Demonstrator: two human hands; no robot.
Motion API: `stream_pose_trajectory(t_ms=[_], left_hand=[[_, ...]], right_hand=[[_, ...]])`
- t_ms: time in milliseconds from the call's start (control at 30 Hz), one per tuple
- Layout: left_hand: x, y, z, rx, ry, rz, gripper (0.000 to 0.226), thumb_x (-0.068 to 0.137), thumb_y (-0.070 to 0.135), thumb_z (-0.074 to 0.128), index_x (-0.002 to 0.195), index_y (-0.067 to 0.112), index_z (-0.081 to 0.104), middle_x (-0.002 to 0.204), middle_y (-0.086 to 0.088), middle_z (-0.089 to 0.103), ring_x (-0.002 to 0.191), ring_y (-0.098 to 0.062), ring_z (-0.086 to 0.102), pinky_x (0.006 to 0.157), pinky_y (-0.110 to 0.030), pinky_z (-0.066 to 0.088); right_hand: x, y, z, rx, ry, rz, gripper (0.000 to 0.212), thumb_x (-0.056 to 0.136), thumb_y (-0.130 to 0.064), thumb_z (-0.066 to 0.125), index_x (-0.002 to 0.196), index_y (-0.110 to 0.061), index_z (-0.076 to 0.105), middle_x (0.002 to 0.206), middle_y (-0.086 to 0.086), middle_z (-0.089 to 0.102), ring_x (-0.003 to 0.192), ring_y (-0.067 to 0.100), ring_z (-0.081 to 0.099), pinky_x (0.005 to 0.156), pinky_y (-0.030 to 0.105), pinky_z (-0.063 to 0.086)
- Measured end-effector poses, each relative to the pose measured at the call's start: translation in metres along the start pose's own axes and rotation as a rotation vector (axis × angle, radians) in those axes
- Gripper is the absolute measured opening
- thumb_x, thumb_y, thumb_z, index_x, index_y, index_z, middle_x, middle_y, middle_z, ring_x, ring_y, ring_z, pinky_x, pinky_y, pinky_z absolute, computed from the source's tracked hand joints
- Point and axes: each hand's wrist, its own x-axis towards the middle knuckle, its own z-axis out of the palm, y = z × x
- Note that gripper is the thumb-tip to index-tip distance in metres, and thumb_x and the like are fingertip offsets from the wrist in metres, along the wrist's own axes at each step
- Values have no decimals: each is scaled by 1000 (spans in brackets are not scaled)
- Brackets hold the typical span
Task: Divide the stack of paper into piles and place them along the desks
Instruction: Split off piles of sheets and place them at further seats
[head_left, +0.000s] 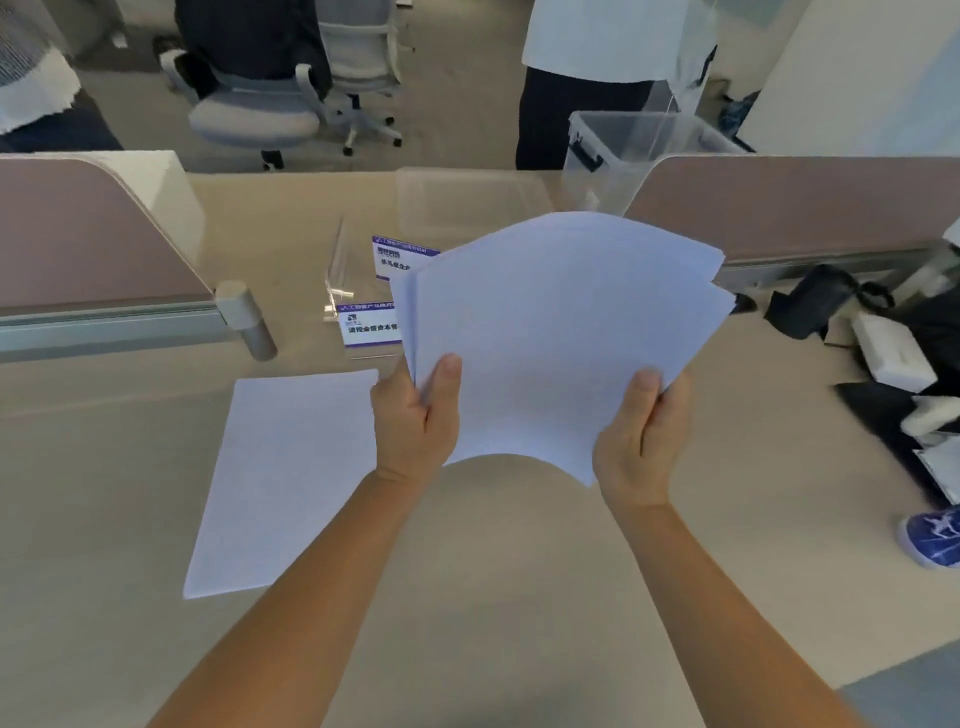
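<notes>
Smooth beige desk (519, 597), glossy under the light. Holds a flat pile of white paper (283, 478) at nine o'clock, edges squared. Bears a near card (370, 326) and a far card (402, 257) at eleven o'clock, both purple-edged, just beside a clear plastic stand (337, 260). Carries a clear flat lid (467, 202) at twelve o'clock. Gets crowded at three o'clock: black bag (810, 304), white foam blocks (893, 353), close together. Meets pinkish partitions at ten o'clock (78, 234) and two o'clock (805, 208).

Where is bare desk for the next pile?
Bare desk right of the laid pile, up to the bag and boxes at the right edge; also left of that pile, below the divider. Crowded: name cards behind the held stack.
</notes>
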Motion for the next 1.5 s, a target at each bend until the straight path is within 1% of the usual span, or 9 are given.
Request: stream_pose_trajectory(t_ms=[100,267,367,533,800,1033,1200,1333,1500], left_hand=[[-15,-62,19,128,1,-89,70,91,60,47,96,-10,54,74,-32,52,74,-44,58,69,-52,53],[-40,-58,39,140,-46,-57,51,92,46,47,71,4,27,80,-5,32,71,-7,27,56,-22,17],[-42,-65,39,137,-28,-56,40,91,38,43,77,12,17,84,-5,31,73,-4,26,57,-24,19],[-46,-73,40,153,-29,-7,32,95,16,45,74,17,22,83,-5,30,57,13,41,61,2,32],[-36,-92,41,66,-16,38,40,94,59,38,95,20,47,76,15,52,64,2,42,66,-9,38],[-27,-64,53,201,0,70,30,93,2,52,78,6,26,54,-25,38,63,-3,27,53,-20,20],[-14,-73,53,354,-100,-488,56,99,44,42,51,18,29,40,6,29,37,-9,31,41,-22,26],[-30,-97,55,438,-230,-663,57,100,50,28,83,10,65,69,-1,64,64,-15,61,56,-27,47],[-47,-125,58,678,-293,-809,61,101,49,25,97,4,66,92,-16,70,89,-30,68,79,-39,56]], right_hand=[[-20,49,1,-20,-24,36,33,98,-32,32,86,-4,46,75,3,46,67,14,46,62,29,40],[-40,95,4,50,-37,178,14,97,-28,37,94,-20,49,79,-25,53,72,-7,49,67,11,41],[-39,102,7,41,-29,185,16,98,-23,39,93,-11,48,78,-29,54,70,-8,48,67,8,40],[-43,119,4,64,-59,208,27,96,-32,40,88,-8,48,72,-21,53,64,-6,46,63,9,38],[-39,137,6,198,-93,211,43,94,-42,51,82,0,49,73,-1,47,69,12,42,63,25,36],[-23,122,20,-82,-149,181,34,98,-33,31,68,-18,32,59,-9,33,50,5,25,46,26,23],[4,126,14,-251,-273,424,39,104,-32,34,67,-20,34,60,-9,36,53,8,32,51,27,28],[3,149,24,-575,-597,441,37,104,-30,33,76,-12,48,70,7,56,73,32,53,63,34,32],[-13,178,36,-714,-722,512,42,104,-32,30,102,0,58,100,23,66,98,40,62,81,39,45]])
